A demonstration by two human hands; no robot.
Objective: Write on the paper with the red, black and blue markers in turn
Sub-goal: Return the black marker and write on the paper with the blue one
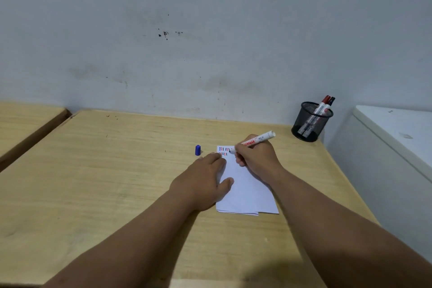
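Head view: the right hand [256, 158] is closed around an uncapped marker [258, 140], its tip down on the far end of the paper [245, 190] just ahead of the knuckles, its white tail slanting up and away to the right. The tip looks dark blue, and a blue cap [197, 150] stands on the table [105, 170] just beyond the left hand's fingertips, so this is most likely the blue marker. The left hand [205, 181] lies flat and spread, fingers resting on the sheet's left edge with the thumb across the paper, pinning it down and gripping nothing. Short red, black and blue strokes already sit in rows at the top of the sheet, close to the pen tip. Farther out to the right of the writing hand, a black mesh cup [312, 121] holds the red and black markers [323, 106], both capped.

Judging by this, the blue turn is in hand, the last of a round. Next the person would need to lift the tip, reach left for the cap, press it on, and return the marker to the cup.
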